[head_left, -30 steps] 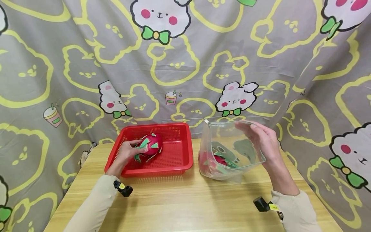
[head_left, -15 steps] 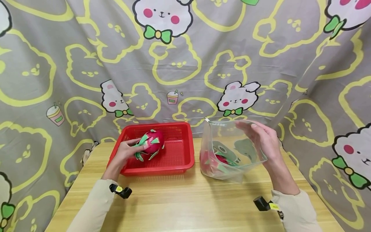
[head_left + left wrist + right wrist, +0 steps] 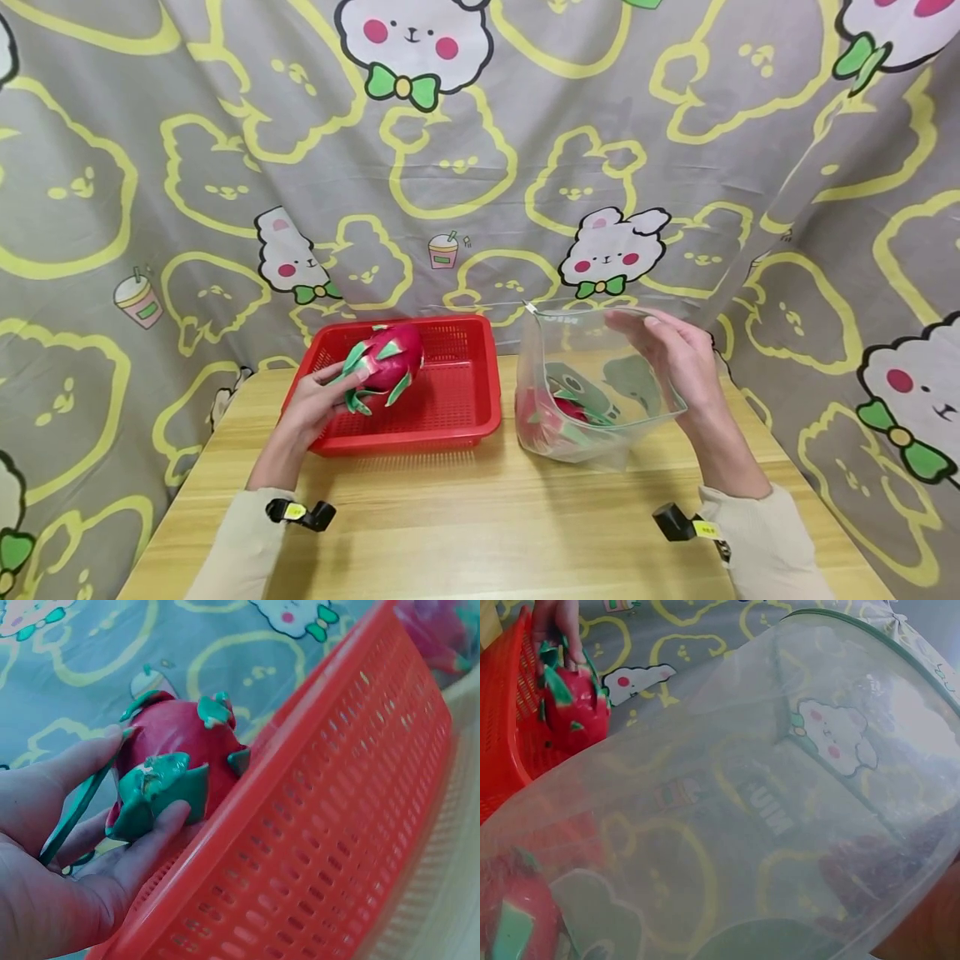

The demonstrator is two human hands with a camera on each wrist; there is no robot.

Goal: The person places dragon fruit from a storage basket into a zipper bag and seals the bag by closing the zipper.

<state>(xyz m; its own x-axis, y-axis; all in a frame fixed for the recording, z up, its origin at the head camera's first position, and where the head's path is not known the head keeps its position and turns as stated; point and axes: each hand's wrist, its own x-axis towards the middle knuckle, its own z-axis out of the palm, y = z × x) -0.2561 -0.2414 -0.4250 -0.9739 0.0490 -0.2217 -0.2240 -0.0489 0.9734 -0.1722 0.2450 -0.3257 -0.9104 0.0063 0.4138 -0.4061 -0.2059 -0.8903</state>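
Above the red basket (image 3: 457, 396), a dragon fruit (image 3: 393, 358) held from its leafy side, with the bag (image 3: 588, 379) to the right

At the left part of the basket, the dragon fruit was in the left hand (image 3: 307, 408). The fingers were pinching it, with the thumb on the side near the person and other fingers on the opposite side, around the green leaves. From these fingers, the body of the fruit lay forward and to the right. Its long axis, as far as I could judge, was slanted: the leafy end toward the palm, the rounder end pointing away from the person. Whether the fruit touched the basket wall, I cannot tell, because the rim hid a part of it in the left wrist view.

To the right of the basket, the clear bag stood on the counter (image 3: 450, 517) with its mouth open, and a second dragon fruit (image 3: 570, 408) was inside. The right hand (image 3: 686, 358) was at the far right edge of this mouth; whether its fingers pinched the film or only supported it, I cannot tell.

So the left hand had the fruit, the right was well apart from it. In my judgement, the important relation was sideways: the bag mouth lay to the right of the fruit, beyond the right wall of the basket.
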